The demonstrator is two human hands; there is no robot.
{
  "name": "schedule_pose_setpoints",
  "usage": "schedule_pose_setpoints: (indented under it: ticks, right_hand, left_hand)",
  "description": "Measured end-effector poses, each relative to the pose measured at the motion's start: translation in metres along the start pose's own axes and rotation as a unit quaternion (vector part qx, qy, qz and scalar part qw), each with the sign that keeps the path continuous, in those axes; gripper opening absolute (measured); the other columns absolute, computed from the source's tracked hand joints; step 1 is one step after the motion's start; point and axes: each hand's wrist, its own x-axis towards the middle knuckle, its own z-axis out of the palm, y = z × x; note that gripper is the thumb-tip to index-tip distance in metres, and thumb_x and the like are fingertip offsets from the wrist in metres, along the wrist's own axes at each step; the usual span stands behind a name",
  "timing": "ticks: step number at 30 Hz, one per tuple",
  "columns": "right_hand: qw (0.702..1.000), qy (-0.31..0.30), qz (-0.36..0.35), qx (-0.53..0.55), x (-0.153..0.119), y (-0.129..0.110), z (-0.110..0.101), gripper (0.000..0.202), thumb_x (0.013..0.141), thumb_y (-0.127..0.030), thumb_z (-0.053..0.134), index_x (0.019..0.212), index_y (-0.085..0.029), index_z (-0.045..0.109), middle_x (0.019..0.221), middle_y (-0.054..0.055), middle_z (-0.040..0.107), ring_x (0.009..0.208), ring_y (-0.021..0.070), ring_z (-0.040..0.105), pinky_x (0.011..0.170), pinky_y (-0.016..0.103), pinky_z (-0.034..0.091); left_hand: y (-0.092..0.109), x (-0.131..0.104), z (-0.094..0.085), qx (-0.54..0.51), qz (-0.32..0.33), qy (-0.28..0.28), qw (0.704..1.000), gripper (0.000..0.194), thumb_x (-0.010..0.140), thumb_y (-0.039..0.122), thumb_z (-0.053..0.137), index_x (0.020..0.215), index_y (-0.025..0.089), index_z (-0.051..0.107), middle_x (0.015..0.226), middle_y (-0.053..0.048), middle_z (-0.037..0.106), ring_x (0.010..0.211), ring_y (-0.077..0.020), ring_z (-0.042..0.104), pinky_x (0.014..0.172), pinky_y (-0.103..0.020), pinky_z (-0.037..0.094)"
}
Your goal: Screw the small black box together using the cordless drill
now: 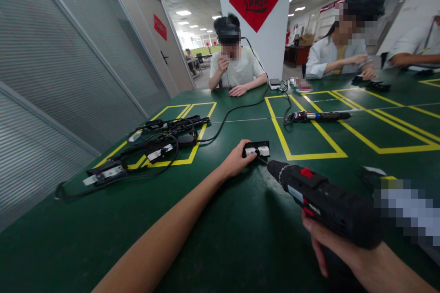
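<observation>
My left hand (239, 159) is closed around the left end of a small black case (264, 145) with white labels, holding it on the green table. In my right hand (321, 233) is a black cordless drill (319, 192) with red buttons, gripped by its handle. The drill points left and away from me, its thin bit (262, 160) reaching the near side of the case beside my left fingertips. Whether the bit touches the case or a screw in it, I cannot tell. The drill's handle is mostly hidden by its body and my hand.
Black cabled devices (165, 139) lie in a tangle at the left. A soldering-iron-like tool (316, 116) lies across yellow tape (288, 144) at the right. One person (240, 64) sits opposite; another person (340, 57) works at the far right. A cable (227, 116) crosses the table.
</observation>
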Motion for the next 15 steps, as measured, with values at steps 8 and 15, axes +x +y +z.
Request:
schedule_pose_setpoints:
  ticks: [8,15]
  right_hand:
    - [1.000,-0.019,-0.025,0.004,-0.004,-0.013,-0.004,0.024,0.075,-0.042,0.059,0.082,-0.020,0.062,0.042,-0.003,0.057,0.039,0.0115,0.056,0.045,0.021,0.047]
    - [0.999,-0.028,-0.008,0.022,0.008,0.008,0.000,0.031,0.075,-0.045,0.059,0.089,-0.017,0.060,0.040,-0.001,0.056,0.035,0.0124,0.053,0.039,0.021,0.044]
  left_hand:
    - [0.000,0.001,0.000,-0.001,0.000,-0.005,1.000,0.033,0.087,0.030,0.053,0.117,0.017,0.052,0.110,-0.008,0.060,0.089,-0.0209,0.062,0.076,-0.042,0.052]
    - [-0.001,0.002,0.001,0.004,0.003,0.001,1.000,0.033,0.087,0.030,0.054,0.117,0.017,0.052,0.111,-0.008,0.060,0.092,-0.0216,0.061,0.078,-0.043,0.051]
